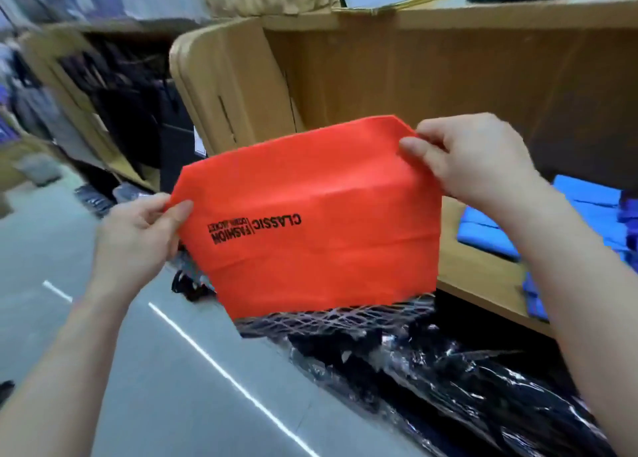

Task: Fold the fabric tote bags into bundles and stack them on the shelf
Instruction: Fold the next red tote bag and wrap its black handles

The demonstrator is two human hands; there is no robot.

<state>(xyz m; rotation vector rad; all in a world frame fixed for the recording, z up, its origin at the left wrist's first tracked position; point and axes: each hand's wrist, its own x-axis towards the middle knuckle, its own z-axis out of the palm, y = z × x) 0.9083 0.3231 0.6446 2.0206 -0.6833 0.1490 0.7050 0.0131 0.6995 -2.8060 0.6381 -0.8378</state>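
Observation:
An orange fabric tote bag (310,215) with black upside-down lettering hangs spread out in mid-air in front of me. My left hand (138,235) pinches its left corner. My right hand (469,156) pinches the upper right corner, higher up. The bag's lower edge hangs over a net-covered pile. To the right, folded blue bags (490,229) lie on a wooden shelf (483,284).
Below the bag lies a heap of black items in clear plastic (448,370) under a mesh net (345,318). A cardboard box (234,87) stands behind the bag. Grey floor (103,370) with white lines runs on the left. Dark goods fill the far left shelves (114,94).

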